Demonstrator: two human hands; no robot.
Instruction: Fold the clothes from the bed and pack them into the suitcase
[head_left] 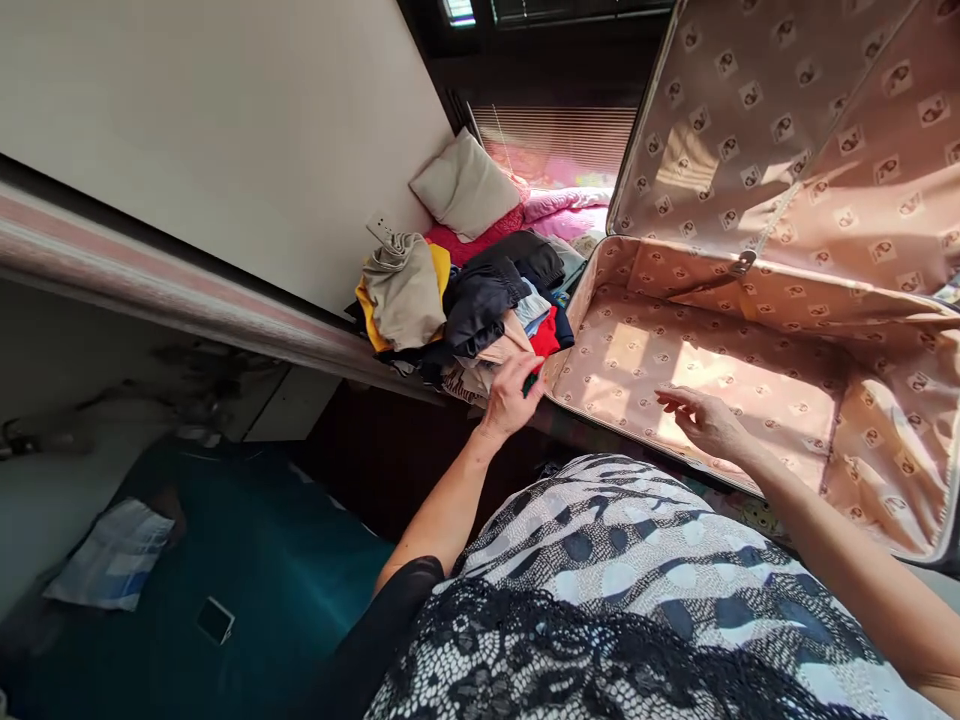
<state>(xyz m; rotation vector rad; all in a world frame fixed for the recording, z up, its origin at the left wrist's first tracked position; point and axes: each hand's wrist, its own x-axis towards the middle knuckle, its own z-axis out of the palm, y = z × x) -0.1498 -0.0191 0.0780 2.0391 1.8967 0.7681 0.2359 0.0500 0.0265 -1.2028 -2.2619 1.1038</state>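
My left hand [511, 396] is at the near edge of a heap of folded clothes, fingers curved and apart, with nothing seen in it. Whether its fingertips touch the clothes I cannot tell. The heap includes beige trousers [406, 295] over something yellow, a black garment [484, 312] and a red piece [546, 334]. Over the near side of an open suitcase [634, 355] hovers my right hand [703, 420], its fingers stretched out and holding nothing. Pink patterned lining covers the suitcase inside, and its lid [780, 110] stands raised at the back.
Behind the clothes are a pale cushion [466, 185] and pink bedding [566, 208], below a window blind [559, 135]. A white wall panel [247, 120] borders the left. Lower left, a teal bed cover [277, 540] bears a phone-like object [215, 620] and a checked pillow [116, 553].
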